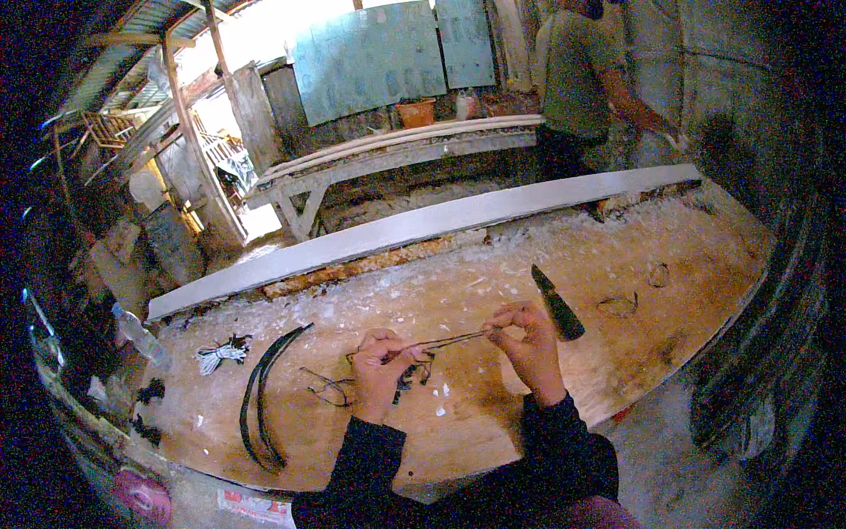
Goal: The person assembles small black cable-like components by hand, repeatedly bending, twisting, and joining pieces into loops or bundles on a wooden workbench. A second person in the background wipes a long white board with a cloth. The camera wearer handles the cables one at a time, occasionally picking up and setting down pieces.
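Observation:
A thin dark strand (454,339), perhaps a cord or strip, stretches between my hands above the wooden table (480,414). My left hand (379,377) pinches one end of it. At the other end, the thumb and fingers of my right hand (531,348) are closed on it. Just beyond my right hand lies a dark knife-like tool (559,307), its pointed end facing away. More thin dark strands (328,388) lie loose beside my left hand, partly hidden by it. Further left rest curved black strips (257,392).
A tied bundle of white string (216,356) and a clear plastic bottle (137,335) are at the left. Loops of thin strand (619,305) lie at the right. A long white board (423,227) runs along the far edge. Beyond stand a bench (397,150) and another person (575,84).

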